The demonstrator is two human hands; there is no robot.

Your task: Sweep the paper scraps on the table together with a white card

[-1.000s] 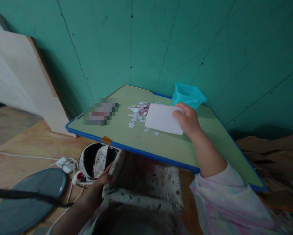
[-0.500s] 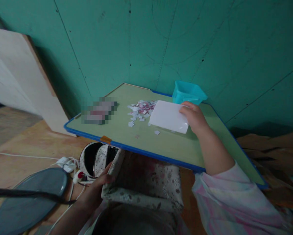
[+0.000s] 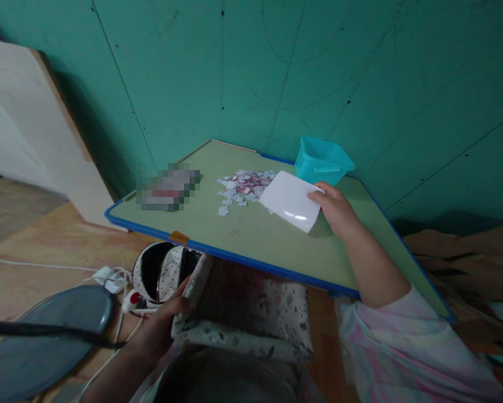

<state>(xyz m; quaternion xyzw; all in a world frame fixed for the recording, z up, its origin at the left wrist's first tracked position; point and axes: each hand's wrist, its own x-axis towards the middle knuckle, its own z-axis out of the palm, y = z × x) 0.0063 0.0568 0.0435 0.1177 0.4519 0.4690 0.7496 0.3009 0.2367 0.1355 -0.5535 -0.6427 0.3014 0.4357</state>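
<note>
My right hand pinches the right edge of a glossy white flat sheet, tilted over the green tabletop. Just left of the sheet lies a heap of small white and pinkish paper pieces, partly hidden by it. Below the table's front edge, my left hand is closed on the left rim of a cloth-lined, flower-patterned box, which sits half under the tabletop. The fingertips of that hand are mostly out of sight.
A turquoise plastic basket stands at the table's back right. Toward the left lies a blurred-out flat item. A dotted bag, white cables and a grey round lid-like disc are on the floor. Cardboard lies at right.
My right hand has turned the white sheet, so its near corner points more toward me, and lowered slightly. My left hand keeps its grip on the box.
</note>
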